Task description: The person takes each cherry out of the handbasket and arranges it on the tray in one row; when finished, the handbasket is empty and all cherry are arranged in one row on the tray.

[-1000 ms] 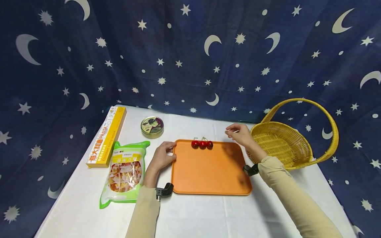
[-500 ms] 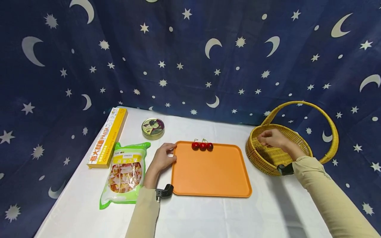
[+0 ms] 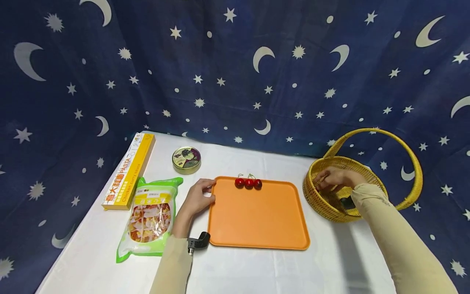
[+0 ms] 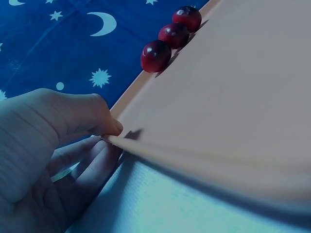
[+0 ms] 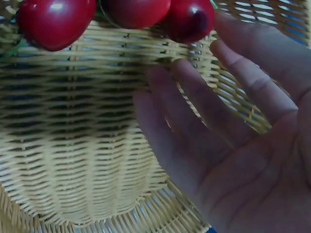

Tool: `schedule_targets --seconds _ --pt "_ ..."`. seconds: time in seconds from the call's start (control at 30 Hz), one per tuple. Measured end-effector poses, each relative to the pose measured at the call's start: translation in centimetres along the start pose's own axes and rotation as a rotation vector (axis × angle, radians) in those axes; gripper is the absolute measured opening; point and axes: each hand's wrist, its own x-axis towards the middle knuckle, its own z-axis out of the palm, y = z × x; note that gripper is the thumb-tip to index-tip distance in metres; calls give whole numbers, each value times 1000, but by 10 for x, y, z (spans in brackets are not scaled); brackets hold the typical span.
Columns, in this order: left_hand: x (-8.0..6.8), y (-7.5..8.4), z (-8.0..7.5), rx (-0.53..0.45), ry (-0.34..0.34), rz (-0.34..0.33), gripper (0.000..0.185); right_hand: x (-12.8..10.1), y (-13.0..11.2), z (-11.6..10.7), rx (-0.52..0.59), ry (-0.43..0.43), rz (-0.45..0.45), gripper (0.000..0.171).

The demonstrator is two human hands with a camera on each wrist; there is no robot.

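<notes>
An orange tray (image 3: pixel 257 216) lies flat on the white table, with three red cherries (image 3: pixel 248 183) in a row at its far edge. My left hand (image 3: pixel 198 198) pinches the tray's far left corner: in the left wrist view the thumb (image 4: pixel 73 116) lies on the rim of the tray (image 4: pixel 233 97) and the fingers sit under it, with the cherries (image 4: pixel 172 35) beyond. My right hand (image 3: pixel 332 179) is down inside the yellow wicker basket (image 3: pixel 319 200). In the right wrist view its fingers (image 5: pixel 233 145) lie nearly straight, tips beside more red cherries (image 5: pixel 131 12) against the basket wall (image 5: pixel 82 145).
A yellow pasta box (image 3: pixel 126 173), a green snack bag (image 3: pixel 148 218) and a round tin (image 3: pixel 186 159) lie left of the tray. A dark blue star-and-moon cloth hangs behind and on both sides of the table. The basket's handle (image 3: pixel 407 151) arches over it.
My right hand has moved right from the tray's far right corner to the basket and sunk into it. The left hand has stayed on the tray corner.
</notes>
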Motion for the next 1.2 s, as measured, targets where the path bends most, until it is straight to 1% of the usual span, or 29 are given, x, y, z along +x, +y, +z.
schedule_targets --seconds 0.13,0.27,0.37,0.5,0.57,0.77,0.87,1.07,1.13,1.2 --pt "-2 4 3 -23 -8 11 51 -3 1 6 39 -15 38 33" --pt "-2 8 7 -25 -13 32 52 -8 5 9 30 -6 52 24" --pt "-3 10 8 -22 -18 35 52 -11 8 11 20 10 47 17" --pt "-4 10 9 -25 -19 31 52 -14 14 10 61 32 7 13" --pt "-3 9 8 -20 -19 28 52 -16 15 9 73 67 -23 16" --pt "-2 8 6 -7 -17 20 51 -30 13 7 135 181 -125 37" --pt "-2 7 4 -10 -16 22 51 -36 10 6 161 215 -170 38" --pt "-2 4 1 1 -10 11 52 -49 1 5 204 316 -179 35" --pt "-2 3 1 6 -8 10 52 -54 -3 6 190 355 -180 40" --pt "-3 3 1 4 -12 9 51 -61 -6 6 149 395 -185 43"
